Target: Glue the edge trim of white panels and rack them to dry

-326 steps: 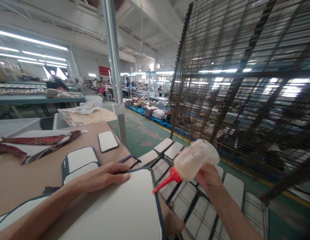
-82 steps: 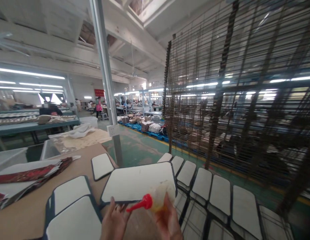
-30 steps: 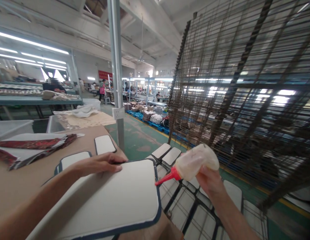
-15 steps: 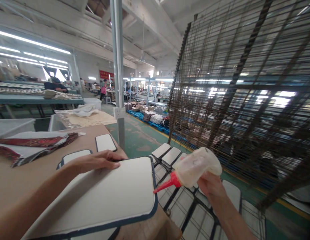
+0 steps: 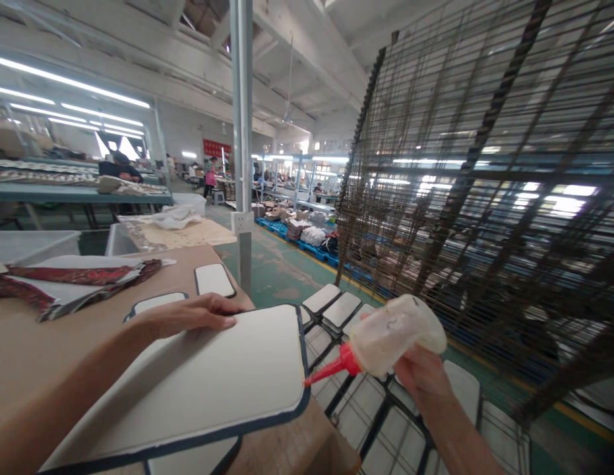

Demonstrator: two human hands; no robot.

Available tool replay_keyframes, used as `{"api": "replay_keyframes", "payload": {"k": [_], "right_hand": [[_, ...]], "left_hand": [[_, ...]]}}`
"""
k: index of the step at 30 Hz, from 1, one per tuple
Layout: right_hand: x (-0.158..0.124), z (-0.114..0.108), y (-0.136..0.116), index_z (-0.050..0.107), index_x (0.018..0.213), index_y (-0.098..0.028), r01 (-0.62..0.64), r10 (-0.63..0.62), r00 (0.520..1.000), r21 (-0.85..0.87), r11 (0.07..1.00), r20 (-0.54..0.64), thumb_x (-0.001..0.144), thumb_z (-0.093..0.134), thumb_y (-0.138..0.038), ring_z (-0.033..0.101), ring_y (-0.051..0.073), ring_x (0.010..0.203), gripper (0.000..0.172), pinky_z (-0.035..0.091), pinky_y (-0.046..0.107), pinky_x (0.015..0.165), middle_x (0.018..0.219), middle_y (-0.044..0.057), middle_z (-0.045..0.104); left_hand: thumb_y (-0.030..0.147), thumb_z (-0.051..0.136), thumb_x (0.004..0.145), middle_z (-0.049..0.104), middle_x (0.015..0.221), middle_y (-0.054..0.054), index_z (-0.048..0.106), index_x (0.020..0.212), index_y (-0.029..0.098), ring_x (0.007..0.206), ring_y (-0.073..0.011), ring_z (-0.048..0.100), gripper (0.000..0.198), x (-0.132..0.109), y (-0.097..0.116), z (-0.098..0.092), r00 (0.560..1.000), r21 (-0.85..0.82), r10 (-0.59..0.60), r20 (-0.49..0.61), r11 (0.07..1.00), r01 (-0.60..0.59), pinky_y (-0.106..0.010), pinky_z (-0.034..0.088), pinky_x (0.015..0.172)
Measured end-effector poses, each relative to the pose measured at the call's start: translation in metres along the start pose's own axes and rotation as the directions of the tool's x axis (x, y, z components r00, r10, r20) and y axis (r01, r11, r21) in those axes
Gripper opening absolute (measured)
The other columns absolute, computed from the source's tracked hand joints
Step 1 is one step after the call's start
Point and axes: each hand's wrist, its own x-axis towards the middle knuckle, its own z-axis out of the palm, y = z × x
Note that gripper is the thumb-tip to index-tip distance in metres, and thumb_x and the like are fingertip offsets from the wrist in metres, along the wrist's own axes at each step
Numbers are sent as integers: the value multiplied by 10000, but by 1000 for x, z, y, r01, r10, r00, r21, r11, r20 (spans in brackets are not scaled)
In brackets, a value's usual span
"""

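My left hand [image 5: 202, 313] grips the far edge of a white panel with a dark blue border [image 5: 227, 376], thumb on top and fingers beneath. The panel has rounded corners and is held over the brown table [image 5: 281, 442]. In my right hand [image 5: 420, 369] is a translucent squeeze bottle [image 5: 398, 333], tilted down to the left. Its red nozzle tip [image 5: 331, 371] meets the panel's right border near the corner. Part of another bordered panel [image 5: 192, 458] shows below the held one.
Smaller bordered panels [image 5: 215, 280] lie farther back on the table, near folded red-patterned fabric [image 5: 84, 280]. To the right, more panels [image 5: 341, 310] rest on a wire rack, whose tall mesh section [image 5: 435, 165] leans upward. A grey post [image 5: 243, 145] stands past the table.
The whole view has shifted slightly, so the surroundings sit a little farther right. The nozzle tip stays on the panel's right border, and both hands keep their holds.
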Motion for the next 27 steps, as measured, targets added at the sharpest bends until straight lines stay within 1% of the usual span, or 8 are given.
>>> {"api": "replay_keyframes", "payload": {"k": [2, 3, 7, 11, 13, 19, 23, 27], "right_hand": [[-1, 2, 0, 678, 1069, -265, 3, -3, 1000, 0, 1000, 0, 508, 869, -380, 693, 342, 929, 603, 460, 530, 974, 924, 73, 753], [-1, 3, -1, 678, 1070, -265, 6, -6, 1000, 1, 1000, -2, 512, 867, -379, 687, 343, 946, 599, 460, 527, 975, 933, 74, 752], [-3, 7, -1, 684, 1068, -267, 23, -23, 999, 2, 1000, -34, 505, 871, -367, 685, 341, 955, 602, 462, 520, 976, 907, 69, 757], [-7, 3, 2, 694, 1054, -261, 61, -63, 991, -18, 998, -122, 498, 884, -373, 710, 332, 865, 598, 483, 523, 950, 815, 61, 763], [-10, 1, 5, 695, 1057, -251, 69, -75, 984, -43, 997, -164, 507, 879, -400, 713, 334, 839, 598, 500, 532, 924, 803, 70, 762], [-19, 0, 11, 668, 1114, -255, 131, -149, 957, -86, 988, -249, 569, 848, -384, 712, 302, 808, 588, 534, 502, 876, 917, 81, 752], [-26, 0, 17, 668, 1096, -263, 171, -205, 931, -134, 976, -302, 638, 807, -335, 703, 267, 816, 485, 566, 420, 805, 933, 62, 743], [-29, 0, 24, 666, 1075, -250, 235, -280, 902, -171, 957, -329, 684, 773, -290, 688, 253, 878, 407, 548, 404, 840, 979, 54, 731]], "left_hand": [[354, 696, 752, 761, 857, -95, 726, 1086, 107, 671, -228, 678, 416, -2, 4, -2, 987, 131, -47, 151, 991, 27, -228, 479, 564], [374, 664, 782, 760, 870, -90, 707, 1125, 107, 676, -222, 676, 437, -2, 6, -3, 982, 174, -53, 183, 985, 21, -222, 473, 563], [379, 641, 804, 761, 938, -85, 676, 1183, 125, 710, -228, 684, 457, -4, 6, -7, 987, 196, -29, 160, 981, -3, -223, 476, 582], [381, 641, 808, 760, 973, -74, 681, 1184, 190, 756, -240, 703, 424, -2, -2, -12, 986, 152, -35, 164, 988, 9, -237, 505, 619], [374, 635, 817, 761, 969, -73, 688, 1175, 212, 751, -238, 706, 397, 0, -6, -14, 987, 125, -34, 156, 992, 14, -245, 518, 631], [352, 625, 836, 763, 959, -84, 670, 1204, 210, 732, -234, 713, 397, 3, -19, -16, 990, 4, -25, 135, 1000, 25, -271, 542, 650], [346, 631, 833, 758, 982, -107, 674, 1197, 183, 802, -247, 715, 401, 3, -29, -13, 996, -65, -4, 95, 998, 10, -266, 544, 659], [341, 636, 832, 756, 995, -117, 653, 1229, 176, 819, -244, 715, 430, 5, -41, -11, 998, -122, 14, 69, 992, -5, -259, 539, 673]]}}
